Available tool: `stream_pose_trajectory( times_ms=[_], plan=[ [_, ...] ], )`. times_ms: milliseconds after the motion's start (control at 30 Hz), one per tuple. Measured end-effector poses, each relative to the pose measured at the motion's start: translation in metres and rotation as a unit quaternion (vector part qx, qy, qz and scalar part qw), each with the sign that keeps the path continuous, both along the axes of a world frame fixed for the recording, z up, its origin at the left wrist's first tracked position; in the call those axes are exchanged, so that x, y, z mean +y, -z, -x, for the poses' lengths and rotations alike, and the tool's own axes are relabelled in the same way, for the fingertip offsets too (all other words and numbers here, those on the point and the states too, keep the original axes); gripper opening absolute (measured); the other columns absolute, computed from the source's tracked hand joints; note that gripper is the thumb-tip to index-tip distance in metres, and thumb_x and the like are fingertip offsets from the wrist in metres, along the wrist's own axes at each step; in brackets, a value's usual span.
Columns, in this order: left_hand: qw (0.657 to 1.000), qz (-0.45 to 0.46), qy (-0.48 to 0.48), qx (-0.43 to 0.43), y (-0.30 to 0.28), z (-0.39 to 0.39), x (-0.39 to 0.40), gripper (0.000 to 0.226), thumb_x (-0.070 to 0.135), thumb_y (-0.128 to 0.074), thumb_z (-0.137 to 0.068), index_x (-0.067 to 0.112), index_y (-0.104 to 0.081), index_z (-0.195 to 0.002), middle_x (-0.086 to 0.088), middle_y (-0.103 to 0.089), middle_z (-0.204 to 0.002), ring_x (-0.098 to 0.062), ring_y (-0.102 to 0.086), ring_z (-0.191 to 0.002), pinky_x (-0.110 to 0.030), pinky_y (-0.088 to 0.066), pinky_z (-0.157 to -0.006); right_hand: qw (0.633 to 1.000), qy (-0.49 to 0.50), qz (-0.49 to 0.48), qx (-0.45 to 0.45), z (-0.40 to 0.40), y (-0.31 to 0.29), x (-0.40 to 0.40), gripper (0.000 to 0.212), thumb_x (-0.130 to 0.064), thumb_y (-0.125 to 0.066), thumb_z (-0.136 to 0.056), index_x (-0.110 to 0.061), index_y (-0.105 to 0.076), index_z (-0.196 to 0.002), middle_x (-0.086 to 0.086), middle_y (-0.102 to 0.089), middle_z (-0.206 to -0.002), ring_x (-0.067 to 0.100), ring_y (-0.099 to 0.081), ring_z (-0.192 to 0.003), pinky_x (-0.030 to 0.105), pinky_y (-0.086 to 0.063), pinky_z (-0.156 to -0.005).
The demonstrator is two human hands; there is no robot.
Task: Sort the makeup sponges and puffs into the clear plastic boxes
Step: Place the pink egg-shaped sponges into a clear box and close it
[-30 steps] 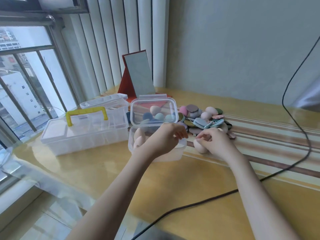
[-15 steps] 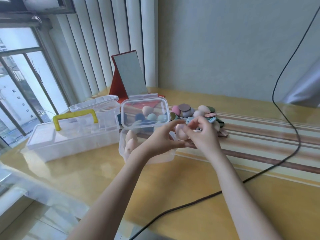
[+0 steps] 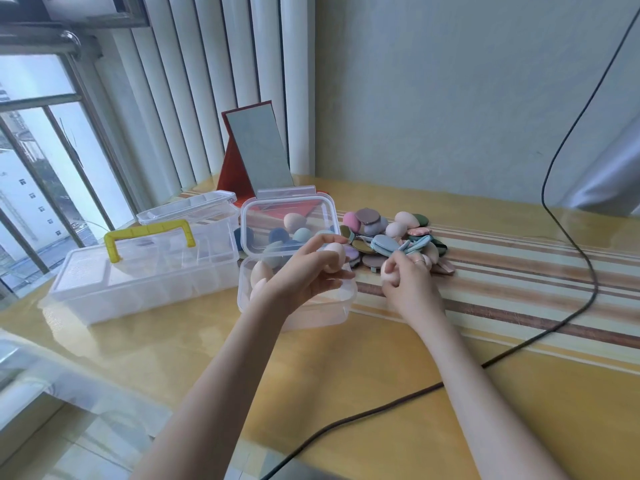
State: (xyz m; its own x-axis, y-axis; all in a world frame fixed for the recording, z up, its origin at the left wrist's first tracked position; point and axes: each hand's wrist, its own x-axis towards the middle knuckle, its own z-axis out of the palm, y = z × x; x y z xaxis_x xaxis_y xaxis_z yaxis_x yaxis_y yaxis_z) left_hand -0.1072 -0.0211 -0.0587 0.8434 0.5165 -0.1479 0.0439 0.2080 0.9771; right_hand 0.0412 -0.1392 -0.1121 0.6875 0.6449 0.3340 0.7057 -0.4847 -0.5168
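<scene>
The person's left hand (image 3: 311, 268) is holding a pale pink egg-shaped sponge (image 3: 334, 252) between curled fingers and thumb, just above the near open box (image 3: 341, 306), where two more pale sponges (image 3: 260, 273) are already lying against the left wall. The right hand (image 3: 407, 280) is curling around another pale sponge (image 3: 389, 273) at the near edge of the mixed pile (image 3: 391, 239) of puffs and sponges on the striped runner (image 3: 519, 271). The box's lid (image 3: 289, 225) is standing propped open behind, and coloured sponges are showing through it, though whether they are lying in a second box or loose behind cannot be told. The larger case with the yellow handle (image 3: 149, 235) is sitting closed just beside it to the left. Judging from this, the main risk is that the light, rounded sponge is going to bounce or roll off the rim if released from too high or too near the right wall, since the hand is hovering over that edge. The left wrist is also passing close to the upright lid, and a nudge could be tipping it shut over the box. The right hand, pulling from the pile's edge, could be dragging the flat puffs stacked against it onto the table (image 3: 381, 375).
</scene>
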Motion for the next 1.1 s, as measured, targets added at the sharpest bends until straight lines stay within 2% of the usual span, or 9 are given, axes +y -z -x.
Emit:
stream_pose_trajectory(
  times_ms=[167,333,400,467,567,700,900,1000,1100],
  plan=[
    [0.998,0.057,-0.011,0.017,-0.003,0.0,0.0,0.024,0.027,-0.061,-0.087,0.018,-0.057,-0.108,-0.004,-0.054,-0.089,-0.014,-0.064,-0.062,-0.018,-0.042,-0.049,0.948,-0.118,-0.245,0.164,0.022,-0.022,0.005,0.029,-0.009,-0.071,-0.08,-0.024,-0.046,-0.086,-0.007,-0.057,-0.087,0.02,-0.062,-0.073,0.033,-0.05,-0.068],
    [0.998,-0.031,-0.01,0.056,0.002,-0.002,0.001,0.031,0.031,-0.065,-0.088,0.012,-0.053,-0.109,-0.007,-0.05,-0.083,-0.01,-0.051,-0.06,-0.015,-0.034,-0.045,0.926,-0.225,-0.211,0.219,0.034,-0.028,0.01,0.014,-0.021,-0.071,-0.086,-0.023,-0.057,-0.083,-0.012,-0.064,-0.082,0.005,-0.06,-0.077,0.023,-0.049,-0.074],
    [0.997,-0.032,-0.024,0.06,0.004,-0.002,0.003,0.023,0.02,-0.066,-0.087,0.013,-0.053,-0.104,-0.007,-0.049,-0.074,-0.011,-0.044,-0.057,-0.016,-0.03,-0.045,0.929,-0.172,-0.251,0.212,0.024,-0.022,0.009,0.007,-0.017,-0.064,-0.09,-0.019,-0.062,-0.084,-0.014,-0.066,-0.082,0.005,-0.06,-0.079,0.023,-0.047,-0.074],
    [0.997,-0.032,-0.028,0.063,0.005,-0.002,0.003,0.023,0.02,-0.066,-0.085,0.013,-0.053,-0.103,-0.005,-0.045,-0.068,-0.011,-0.041,-0.054,-0.016,-0.029,-0.044,0.956,-0.026,-0.276,0.092,0.005,-0.009,0.006,0.006,-0.01,-0.065,-0.086,-0.012,-0.063,-0.092,-0.004,-0.067,-0.091,0.016,-0.059,-0.083,0.025,-0.04,-0.074],
    [0.997,-0.037,-0.029,0.068,0.004,-0.002,0.002,0.025,0.023,-0.066,-0.085,0.013,-0.054,-0.103,-0.008,-0.044,-0.075,-0.01,-0.045,-0.052,-0.017,-0.03,-0.046,0.974,0.158,-0.156,-0.051,-0.017,0.014,0.0,0.031,-0.008,-0.07,-0.076,-0.007,-0.058,-0.105,0.017,-0.06,-0.11,0.039,-0.051,-0.099,0.037,-0.036,-0.081],
    [0.996,-0.046,-0.022,0.075,0.003,0.0,0.001,0.028,0.03,-0.064,-0.087,0.014,-0.054,-0.108,-0.006,-0.049,-0.077,-0.009,-0.057,-0.058,-0.019,-0.032,-0.049,0.982,0.178,-0.043,-0.039,-0.024,0.026,0.0,0.037,-0.01,-0.066,-0.081,-0.008,-0.051,-0.114,0.018,-0.054,-0.121,0.042,-0.047,-0.108,0.043,-0.039,-0.085],
    [0.994,-0.077,-0.055,0.056,0.001,0.003,-0.005,0.021,0.033,-0.064,-0.087,0.019,-0.056,-0.101,-0.001,-0.061,-0.088,-0.01,-0.063,-0.065,-0.02,-0.037,-0.051,0.974,0.18,-0.137,-0.007,-0.011,0.015,0.004,0.029,-0.016,-0.063,-0.079,-0.008,-0.053,-0.105,0.015,-0.061,-0.107,0.037,-0.051,-0.102,0.037,-0.039,-0.071],
    [0.984,-0.097,-0.15,0.005,0.001,0.004,-0.006,0.022,0.027,-0.066,-0.086,0.017,-0.055,-0.102,-0.003,-0.062,-0.087,-0.011,-0.062,-0.062,-0.02,-0.042,-0.047,0.956,0.113,-0.268,0.02,0.015,-0.009,0.006,0.027,-0.026,-0.056,-0.077,-0.01,-0.049,-0.098,-0.001,-0.057,-0.091,0.025,-0.051,-0.088,0.03,-0.029,-0.061],
    [0.968,-0.071,-0.235,-0.049,0.001,0.006,-0.006,0.024,0.027,-0.064,-0.087,0.015,-0.055,-0.106,-0.002,-0.063,-0.089,-0.011,-0.063,-0.063,-0.024,-0.05,-0.051,0.926,-0.076,-0.349,0.12,0.047,-0.041,0.019,0.028,-0.037,-0.051,-0.071,-0.019,-0.049,-0.092,-0.014,-0.054,-0.09,0.001,-0.052,-0.079,0.017,-0.04,-0.063]
  ],
)
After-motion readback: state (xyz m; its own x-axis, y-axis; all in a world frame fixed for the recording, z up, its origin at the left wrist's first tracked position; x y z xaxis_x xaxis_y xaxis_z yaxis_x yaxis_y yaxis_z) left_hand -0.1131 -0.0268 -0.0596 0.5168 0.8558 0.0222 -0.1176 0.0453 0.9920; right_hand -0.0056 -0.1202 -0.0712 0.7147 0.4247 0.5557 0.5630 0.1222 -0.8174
